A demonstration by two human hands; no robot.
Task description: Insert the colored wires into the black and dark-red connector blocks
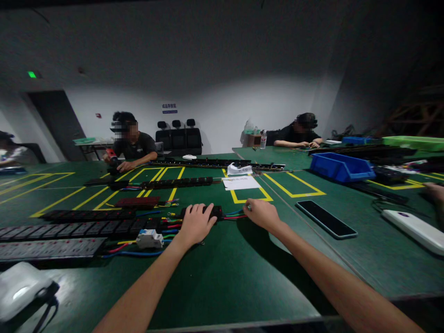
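Note:
My left hand [198, 223] lies over a black socket block [217, 212], its fingers curled across the top and holding it against the table. From the block's right end run red, green and blue wires [233, 214]. My right hand [262, 213] is closed on the far ends of these wires, and the tips inside its fingers are hidden. Close to my left wrist lies a grey-white circuit breaker [150, 238] with coloured leads. Long black power strips [52, 249] with red switches stretch to the left, and loose wire ends show beside my left hand.
A phone [326, 218] and a white power bank [414, 231] lie to the right. A blue bin [342, 167] stands behind them. Further back are a paper sheet [242, 183] and more strips. Co-workers sit across the table [222, 286]; another person's hand [435, 190] shows at right.

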